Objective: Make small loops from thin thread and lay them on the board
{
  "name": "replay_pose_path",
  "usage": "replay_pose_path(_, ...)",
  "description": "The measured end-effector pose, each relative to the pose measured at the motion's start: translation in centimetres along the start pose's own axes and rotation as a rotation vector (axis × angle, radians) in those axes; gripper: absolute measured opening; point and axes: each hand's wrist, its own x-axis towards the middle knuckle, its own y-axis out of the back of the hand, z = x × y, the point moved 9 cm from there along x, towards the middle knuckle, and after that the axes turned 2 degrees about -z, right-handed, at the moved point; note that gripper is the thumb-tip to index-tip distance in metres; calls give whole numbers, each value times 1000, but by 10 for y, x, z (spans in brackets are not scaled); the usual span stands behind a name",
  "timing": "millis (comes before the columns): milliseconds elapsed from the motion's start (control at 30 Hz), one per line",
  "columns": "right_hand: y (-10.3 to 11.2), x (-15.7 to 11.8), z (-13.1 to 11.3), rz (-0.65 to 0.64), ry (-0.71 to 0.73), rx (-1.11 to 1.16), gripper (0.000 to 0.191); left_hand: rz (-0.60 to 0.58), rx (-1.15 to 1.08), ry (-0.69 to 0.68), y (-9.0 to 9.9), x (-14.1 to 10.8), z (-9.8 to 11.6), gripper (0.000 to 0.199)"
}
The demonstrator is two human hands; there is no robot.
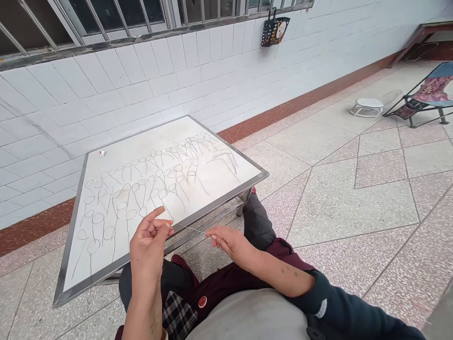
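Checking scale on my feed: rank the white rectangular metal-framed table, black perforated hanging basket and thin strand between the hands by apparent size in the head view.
1. White metal-framed table
2. Black perforated basket
3. Thin strand

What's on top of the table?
Thin looped wires on the table, plus a small white item near its far left corner. The left hand hides part of it; anything there can't be seen.

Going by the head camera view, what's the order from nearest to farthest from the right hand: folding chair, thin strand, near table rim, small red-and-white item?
1. Thin strand: held by the right hand.
2. Near table rim: just ahead.
3. Small red-and-white item: ahead, well to the left.
4. Folding chair: far off to the right.
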Motion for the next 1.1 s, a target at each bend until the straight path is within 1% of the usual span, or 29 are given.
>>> replay_pose_path(133, 2, -7, 1, 10, 25, 4, 32, 21, -27, -23, 5, 1, 2, 37)
replay_pose_path(200, 4, -9, 1, -16, 36, -7, 32, 28, -28, -20, 6, 1, 2, 37)
replay_pose_path(300, 10, -5, -6, -92, 72, -117, 30, 10, -9, 5, 4, -1, 1, 40)
replay_pose_path(333, 14, -2, -11, -97, 89, -179, 29, -7, -1, 12, 2, -1, 1, 40)
replay_pose_path(400, 23, 7, -23, -56, 109, -285, 27, -39, 11, 19, -4, -3, 0, 41)
replay_pose_path(467, 28, 17, -33, -5, 120, -331, 30, -65, 14, 20, -11, -5, -1, 42)
replay_pose_path(533, 25, 25, -41, 27, 136, -353, 30, -96, 4, 15, -19, -8, -3, 42)
replay_pose_path(633, 15, 32, -44, 59, 157, -379, 21, -147, -5, 16, -29, -11, -5, 42)
replay_pose_path(767, 6, 30, -42, 55, 165, -386, 25, -162, 1, 32, -32, -14, -7, 44)
replay_pose_path(900, 6, 25, -44, 65, 189, -429, 26, -187, -4, 64, -38, -16, -9, 46)
replay_pose_path(1000, 8, 21, -45, 86, 201, -447, 28, -181, -1, 69, -41, -18, -9, 46)
replay_pose_path(1100, 10, 18, -41, 108, 198, -400, 28, -162, -17, 55, -43, -21, -9, 45)
